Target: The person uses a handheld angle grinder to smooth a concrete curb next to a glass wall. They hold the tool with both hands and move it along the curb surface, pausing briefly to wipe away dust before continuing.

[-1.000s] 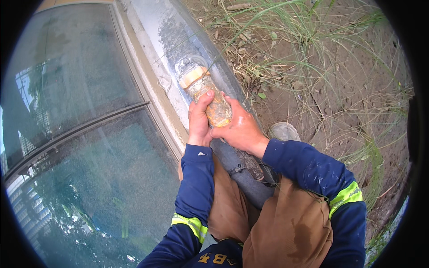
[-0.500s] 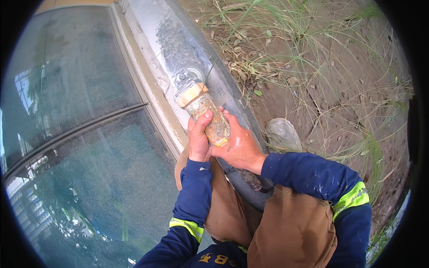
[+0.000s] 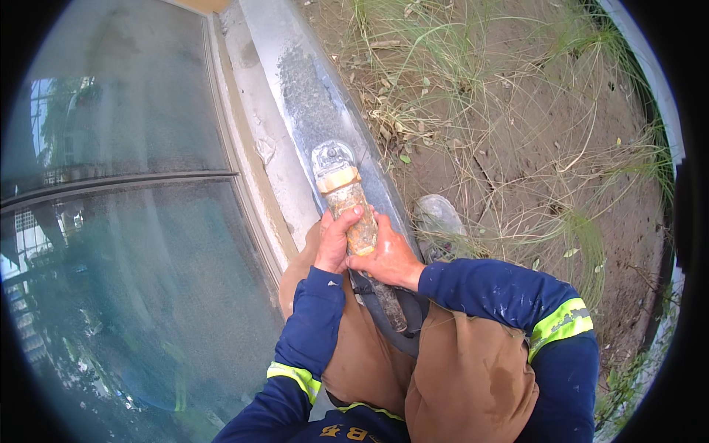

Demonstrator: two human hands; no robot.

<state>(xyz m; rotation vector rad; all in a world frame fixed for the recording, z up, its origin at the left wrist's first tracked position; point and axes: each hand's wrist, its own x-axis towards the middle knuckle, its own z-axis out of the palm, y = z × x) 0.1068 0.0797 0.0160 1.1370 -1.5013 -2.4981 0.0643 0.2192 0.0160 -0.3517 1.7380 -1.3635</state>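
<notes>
Both my hands grip a dusty angle grinder (image 3: 348, 199) with an orange collar and a grimy, mottled body. My left hand (image 3: 336, 242) is closed round its left side, thumb lying along the top. From the right, my right hand (image 3: 390, 255) wraps the rear of the body, its fingers partly hidden. The grinder's metal head rests on or just over a grey ledge (image 3: 319, 107), which has a rough dark patch beyond the tool. I cannot tell whether the disc touches the surface or spins.
A large dusty window (image 3: 133, 258) with a frame runs along the left. Right of the ledge lie bare soil (image 3: 509, 162) and dry grass (image 3: 473, 66). A dusty grey shoe (image 3: 437, 215) is beside the ledge. A dirty rod-like piece (image 3: 389, 304) shows between my knees.
The grinder has come nearer to me and slightly right along the ledge, and it points more straight ahead. Both hands keep their grip. The head view has turned a little.
</notes>
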